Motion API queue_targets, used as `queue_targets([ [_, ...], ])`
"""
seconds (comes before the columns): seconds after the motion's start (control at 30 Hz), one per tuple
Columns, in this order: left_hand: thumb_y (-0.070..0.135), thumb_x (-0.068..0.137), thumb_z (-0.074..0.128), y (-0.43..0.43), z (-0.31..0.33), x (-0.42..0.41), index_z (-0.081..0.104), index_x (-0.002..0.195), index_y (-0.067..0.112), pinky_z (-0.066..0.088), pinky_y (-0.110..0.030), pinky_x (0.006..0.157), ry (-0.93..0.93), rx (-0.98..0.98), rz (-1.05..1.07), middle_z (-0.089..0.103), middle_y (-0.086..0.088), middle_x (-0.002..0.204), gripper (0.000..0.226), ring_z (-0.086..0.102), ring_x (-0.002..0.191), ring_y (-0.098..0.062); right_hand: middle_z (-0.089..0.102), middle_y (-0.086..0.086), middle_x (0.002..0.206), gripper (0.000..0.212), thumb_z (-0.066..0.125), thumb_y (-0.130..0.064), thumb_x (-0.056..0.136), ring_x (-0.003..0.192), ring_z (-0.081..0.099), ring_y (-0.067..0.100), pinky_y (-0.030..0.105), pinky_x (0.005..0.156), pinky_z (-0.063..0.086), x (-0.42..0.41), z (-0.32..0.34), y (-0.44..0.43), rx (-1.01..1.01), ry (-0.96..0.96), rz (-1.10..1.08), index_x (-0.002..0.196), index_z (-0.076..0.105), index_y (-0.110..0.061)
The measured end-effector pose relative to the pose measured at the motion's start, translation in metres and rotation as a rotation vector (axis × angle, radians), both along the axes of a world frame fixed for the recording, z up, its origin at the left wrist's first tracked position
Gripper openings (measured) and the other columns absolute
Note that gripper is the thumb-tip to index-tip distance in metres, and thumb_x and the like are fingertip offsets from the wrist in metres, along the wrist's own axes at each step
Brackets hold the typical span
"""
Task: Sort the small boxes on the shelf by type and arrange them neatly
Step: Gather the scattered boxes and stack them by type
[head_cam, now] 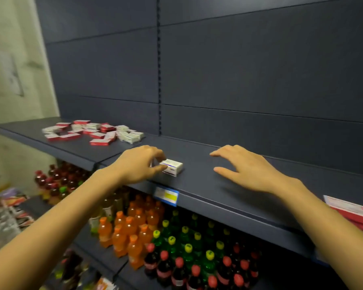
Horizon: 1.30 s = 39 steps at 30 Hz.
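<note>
Left hand (pixel 143 164) pinching, right hand (pixel 245 168) loose!
Small white purple-striped cardboard box (pixel 173 167) held near the dark metal shelf (pixel 197 185)'s front edge; right fingers spread, holding nothing.

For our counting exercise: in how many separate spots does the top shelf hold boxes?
3: a mixed pile at the left rear; one white box gripped by the left hand in the middle; red-and-white boxes at the right edge, partly cut off.
</note>
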<state>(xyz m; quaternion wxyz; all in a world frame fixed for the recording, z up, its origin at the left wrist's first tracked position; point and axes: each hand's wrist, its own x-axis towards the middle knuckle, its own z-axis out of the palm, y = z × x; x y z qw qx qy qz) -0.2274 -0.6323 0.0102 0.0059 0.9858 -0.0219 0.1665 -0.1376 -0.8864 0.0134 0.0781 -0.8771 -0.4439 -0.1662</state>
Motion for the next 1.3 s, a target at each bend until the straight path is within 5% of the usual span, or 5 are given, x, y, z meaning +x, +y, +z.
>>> queue_targets([
  [0.2,0.047,0.089,0.047,0.086,-0.003,-0.050,0.054,0.117,0.025,0.046,-0.033,0.092,0.011,-0.036,0.147,0.057,0.005,0.122,0.036,0.052,0.110,-0.012,0.041,-0.012,0.141,0.044,0.042,-0.044,0.094,0.128,0.038,0.012,0.034,0.099,0.041,-0.011,0.003,0.109,-0.022,0.000,0.128,0.136,0.037,-0.032],
  [0.67,0.043,0.090,0.047,0.294,-0.009,-0.102,0.056,0.116,0.024,0.043,-0.021,0.078,0.052,0.062,0.179,0.060,0.005,0.116,0.034,0.054,0.103,-0.010,0.047,-0.009,0.139,0.042,0.045,-0.045,0.092,0.127,0.043,0.015,0.038,0.095,0.043,-0.026,-0.007,0.331,0.003,0.064,0.104,0.132,0.044,-0.032],
  [1.3,0.043,0.091,0.046,0.421,-0.022,0.003,0.054,0.119,0.024,0.043,-0.028,0.090,0.008,-0.020,0.028,0.057,0.004,0.125,0.035,0.052,0.113,-0.013,0.053,0.003,0.129,0.048,0.057,-0.044,0.087,0.113,0.052,0.021,0.035,0.090,0.044,0.083,-0.021,0.466,-0.149,0.250,-0.147,0.125,0.049,-0.016],
])
